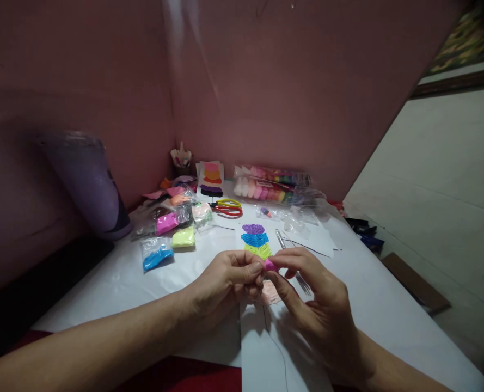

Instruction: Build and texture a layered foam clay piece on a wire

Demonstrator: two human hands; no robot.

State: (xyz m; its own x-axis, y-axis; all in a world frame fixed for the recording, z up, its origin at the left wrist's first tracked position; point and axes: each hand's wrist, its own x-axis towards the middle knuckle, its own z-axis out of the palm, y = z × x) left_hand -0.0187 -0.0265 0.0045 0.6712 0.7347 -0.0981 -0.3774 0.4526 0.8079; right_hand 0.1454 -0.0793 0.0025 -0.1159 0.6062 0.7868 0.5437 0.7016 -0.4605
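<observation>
A small lump of bright pink modelling clay (270, 265) is held between my hands above a paper strip. My left hand (239, 275) is closed in a pinch at the lump's left side; its fingertips partly hide where they meet the clay. On the other side, the thumb and forefinger of my right hand (317, 291) grip the lump. Beneath lies a white paper strip (262, 337) with textured clay bands: purple (253, 228), blue (255, 239), yellow-green (258, 250) and pale peach (271, 294). My fingers cover part of the design. A fork (302, 284) lies partly behind my right hand.
Bags of blue (157, 260), yellow (183, 237) and pink clay (167, 223) lie at left. Farther back are red-and-yellow-handled pliers (229, 207), a striped clay card (212, 179) and packs of coloured clay (262, 190). A purple tumbler (89, 185) stands far left.
</observation>
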